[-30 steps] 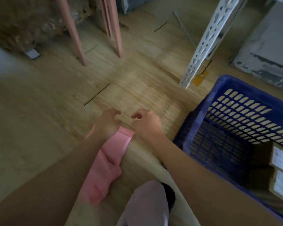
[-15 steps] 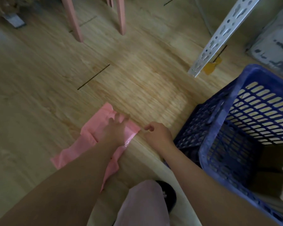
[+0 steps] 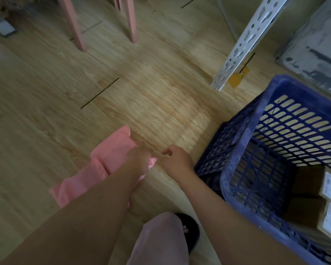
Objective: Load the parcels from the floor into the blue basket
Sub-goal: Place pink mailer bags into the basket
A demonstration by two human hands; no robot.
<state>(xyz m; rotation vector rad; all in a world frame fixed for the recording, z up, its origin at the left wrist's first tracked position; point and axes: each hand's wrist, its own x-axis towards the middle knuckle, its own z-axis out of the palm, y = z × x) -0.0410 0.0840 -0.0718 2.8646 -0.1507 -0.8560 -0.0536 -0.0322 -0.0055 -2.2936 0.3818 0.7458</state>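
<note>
Head view gives me the wooden floor [image 3: 151,92] with a pink parcel [image 3: 107,159] lying flat on it, a soft crumpled mailer just ahead of my knee [image 3: 161,238] and black shoe [image 3: 189,230]. My left hand [image 3: 139,156] lies on the parcel's right end. It is blurred, so I cannot tell whether the fingers are closed on the plastic or only resting on it. My right hand [image 3: 177,159] is just beside that same corner, apart from it, with the fingers loosely curled and nothing in them. The blue basket [image 3: 244,139] stands on the floor to the right, close to my right forearm. Two cardboard boxes [image 3: 311,181] with white labels sit inside it against the right edge of the picture. Farther off I see pink furniture legs [image 3: 73,25] and a slotted grey metal upright [image 3: 243,43].
</note>
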